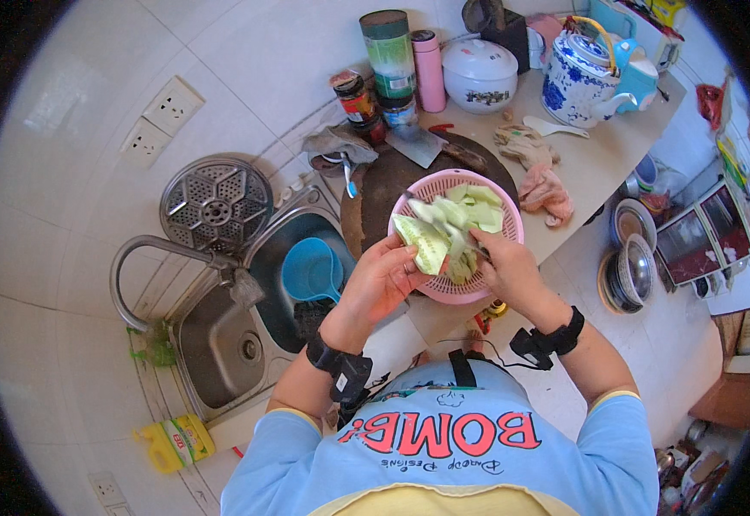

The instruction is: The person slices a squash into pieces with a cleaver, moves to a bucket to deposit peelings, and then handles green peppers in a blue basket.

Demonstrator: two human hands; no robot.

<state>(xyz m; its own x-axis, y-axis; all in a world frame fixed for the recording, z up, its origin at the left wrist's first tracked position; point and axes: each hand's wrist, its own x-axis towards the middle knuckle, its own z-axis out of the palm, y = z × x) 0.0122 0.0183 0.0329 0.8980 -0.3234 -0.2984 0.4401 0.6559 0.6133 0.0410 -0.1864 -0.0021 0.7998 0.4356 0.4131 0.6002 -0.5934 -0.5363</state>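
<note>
My left hand (383, 279) is closed around a pale green gourd piece (425, 244), its seedy cut face showing. Closed too, my right hand (510, 268) grips what looks like a small knife (456, 234), with its blade blurred beside the gourd piece. Both hands are over the near part of a pink plastic basket (519, 225). Inside lie several pale green cut slices (480, 206). The basket rests on a round dark chopping board (375, 185).
A cleaver (418, 146) lies at the board's far edge. Left is a double sink (211, 344) with a blue dipper (310, 267) and a curved faucet (125, 258). Behind stand jars (356, 101), a pink flask (428, 73), a lidded white pot (480, 77) and a teapot (577, 82). Cloths (547, 193) lie right.
</note>
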